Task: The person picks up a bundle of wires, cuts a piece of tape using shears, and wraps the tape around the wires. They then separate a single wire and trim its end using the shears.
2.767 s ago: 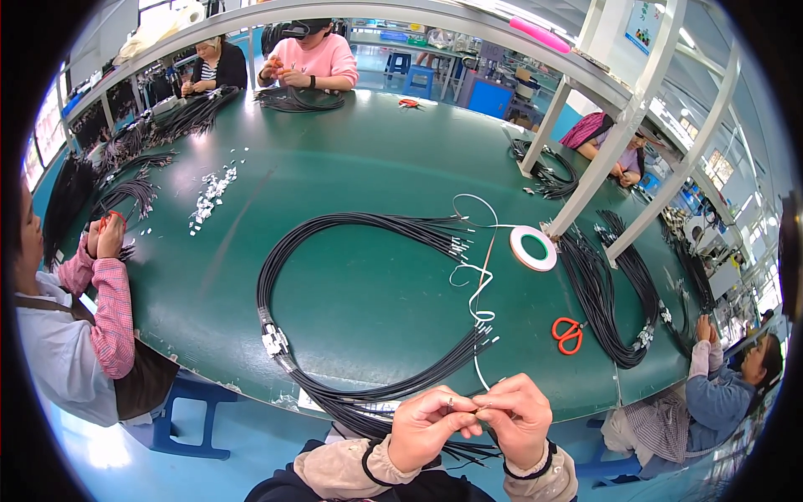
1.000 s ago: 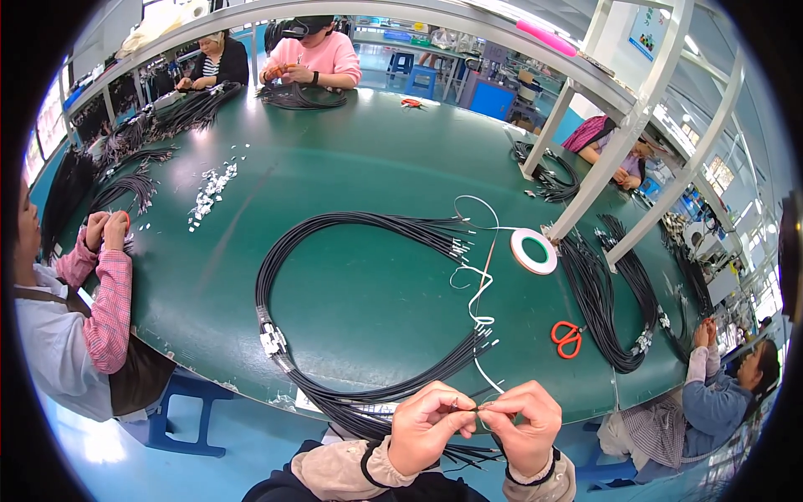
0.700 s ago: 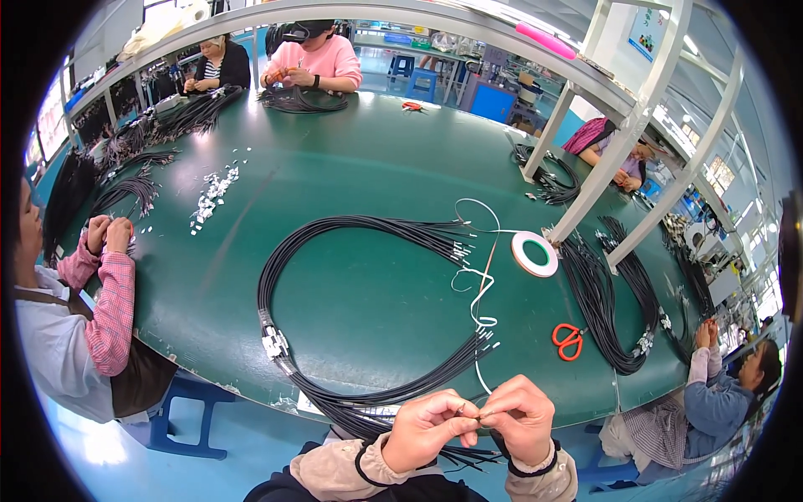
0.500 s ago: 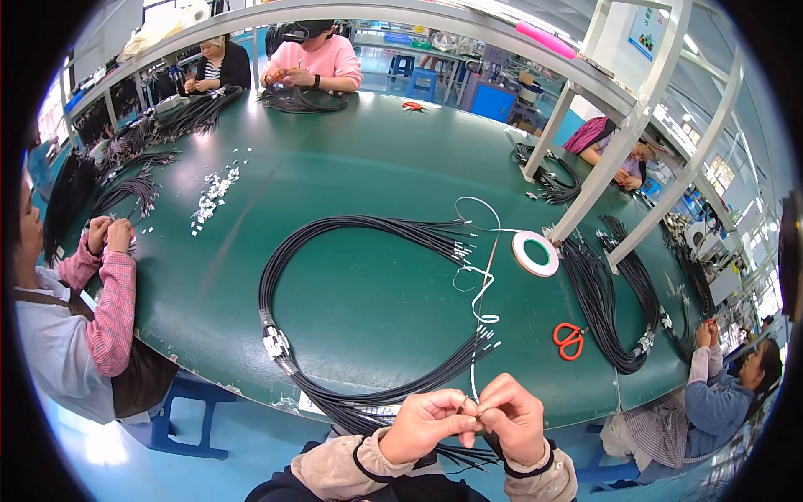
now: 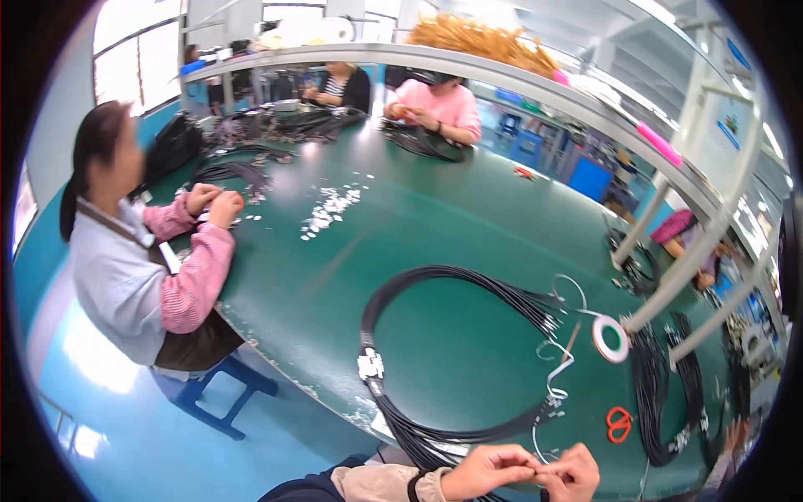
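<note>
a thin white wire point(image 5: 545, 393) snakes from the table's near edge up toward the hands' far side, its long axis running away from the person; its near end is pinched between both hands. the left hand point(image 5: 488, 471) and right hand point(image 5: 572, 473) meet fingertip to fingertip, closed on it, partly cut off by the frame. the looped black cable bundle point(image 5: 435, 351) curves round on the smooth green table point(image 5: 435, 217), with a white tape roll point(image 5: 611, 338) and orange scissors point(image 5: 619, 422) nearby.
</note>
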